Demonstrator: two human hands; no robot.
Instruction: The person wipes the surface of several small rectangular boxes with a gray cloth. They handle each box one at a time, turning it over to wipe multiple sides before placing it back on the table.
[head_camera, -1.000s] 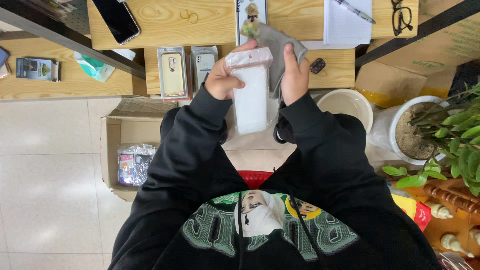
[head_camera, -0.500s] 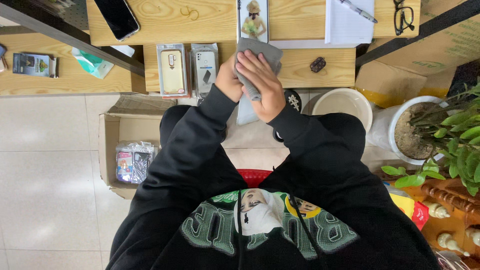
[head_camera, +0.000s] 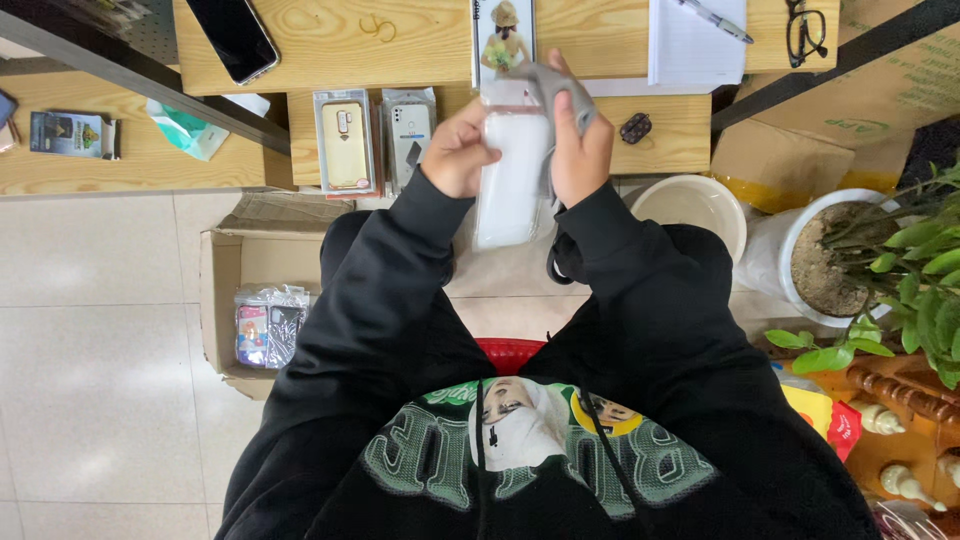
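While both hands meet over the lap, the white phone case in its clear sleeve (head_camera: 512, 175) stands between them, its long axis running near to far, the far end level with the edge of the lower wooden shelf (head_camera: 680, 140) and the near end hanging free above the knees. The left hand (head_camera: 462, 150) is curled almost to a fist and pinches the far left edge of the sleeve between thumb and fingertips. The right hand (head_camera: 580, 145) is closed round the right edge, and it also has a grey cloth (head_camera: 558, 85) trapped under its fingers, the cloth draped over the far end of the sleeve. Neither hand is nearer than the other: each touches the case, one on each long side, so the case lies straight ahead of the body and centred between the wrists.

Just left of the left hand, two more packaged phone cases lie flat on the lower shelf, a gold one (head_camera: 345, 140) and a clear one (head_camera: 410, 135), side by side and apart from the hands. Beyond the held case, a case printed with a figure in a hat (head_camera: 503, 40) lies on the upper desk. A small dark object (head_camera: 635, 127) sits on the shelf just right of the right hand. Further right stand a white bucket (head_camera: 690, 205) and a potted plant (head_camera: 880, 260); on the floor to the left an open cardboard box (head_camera: 225, 290) holds more packaged cases.
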